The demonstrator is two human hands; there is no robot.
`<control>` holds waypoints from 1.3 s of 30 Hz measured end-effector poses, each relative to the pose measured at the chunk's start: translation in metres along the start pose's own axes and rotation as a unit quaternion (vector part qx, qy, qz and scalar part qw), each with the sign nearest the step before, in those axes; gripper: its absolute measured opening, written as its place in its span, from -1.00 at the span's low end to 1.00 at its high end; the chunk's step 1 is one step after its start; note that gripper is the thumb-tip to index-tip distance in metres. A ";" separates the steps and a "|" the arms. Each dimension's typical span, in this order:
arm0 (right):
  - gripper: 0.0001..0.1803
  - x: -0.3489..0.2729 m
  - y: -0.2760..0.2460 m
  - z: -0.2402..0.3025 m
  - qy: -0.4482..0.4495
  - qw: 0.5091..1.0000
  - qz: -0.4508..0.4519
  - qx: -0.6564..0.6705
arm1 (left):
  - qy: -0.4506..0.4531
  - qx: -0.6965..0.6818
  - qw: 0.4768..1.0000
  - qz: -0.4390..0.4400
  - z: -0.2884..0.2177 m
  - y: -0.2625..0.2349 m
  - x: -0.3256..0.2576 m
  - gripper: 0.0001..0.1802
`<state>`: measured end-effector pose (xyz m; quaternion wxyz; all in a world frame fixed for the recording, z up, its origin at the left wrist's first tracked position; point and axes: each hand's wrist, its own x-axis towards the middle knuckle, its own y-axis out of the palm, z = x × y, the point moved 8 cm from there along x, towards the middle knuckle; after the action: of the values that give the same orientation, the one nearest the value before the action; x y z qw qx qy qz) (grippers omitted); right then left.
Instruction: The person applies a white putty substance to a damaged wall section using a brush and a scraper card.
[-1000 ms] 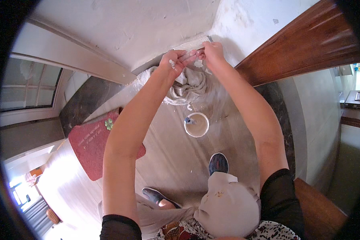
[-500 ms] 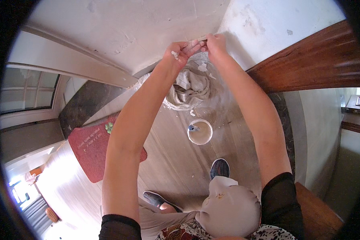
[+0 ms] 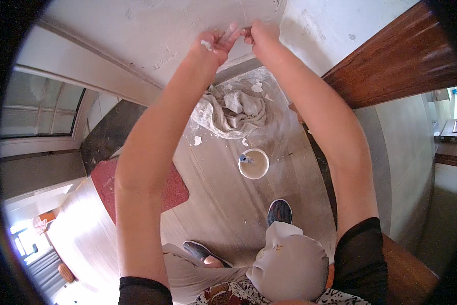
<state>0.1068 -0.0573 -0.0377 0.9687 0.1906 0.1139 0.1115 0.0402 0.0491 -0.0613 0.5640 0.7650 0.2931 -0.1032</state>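
Both my arms reach up to a white, rough plastered wall [image 3: 162, 30]. My left hand [image 3: 214, 44] and my right hand [image 3: 257, 35] meet against it, fingers pinched on a small thin object [image 3: 238, 29] held between them; what it is I cannot tell. White smears show on my left fingers. Directly below the hands a crumpled grey cloth [image 3: 233, 112] with lumps of plaster lies on the floor by the wall. Nearer to me stands a round tub [image 3: 254, 163] of pale paste with a blue-handled tool in it.
A dark wooden door frame [image 3: 391, 66] runs along the right. A red mat [image 3: 137, 185] lies left on the pale plank floor [image 3: 223, 213], below a window [image 3: 35, 112]. My two shoes [image 3: 279, 211] stand under me. White crumbs dot the floor.
My hands, still together, have moved higher up the wall, away from the cloth. The tub and the cloth have stayed where they were.
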 end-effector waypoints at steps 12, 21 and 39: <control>-0.86 -0.132 0.051 0.142 -0.151 0.972 0.174 0.055 | 0.132 0.418 0.849 0.294 -0.057 0.114 -0.195 -0.76; -0.84 -0.204 -0.017 0.016 0.012 0.965 0.222 -0.141 | -0.033 0.418 0.891 0.176 0.000 -0.051 -0.187 -0.75; -0.77 -0.267 -0.055 -0.093 -0.378 0.609 0.368 -0.592 | -0.203 0.415 0.879 0.112 0.016 -0.215 -0.189 -0.82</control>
<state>-0.1622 -0.1439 -0.0959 0.7046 -0.3737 -0.4328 0.4203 -0.2309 0.0128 -0.1475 0.2494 0.9191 0.0143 -0.3046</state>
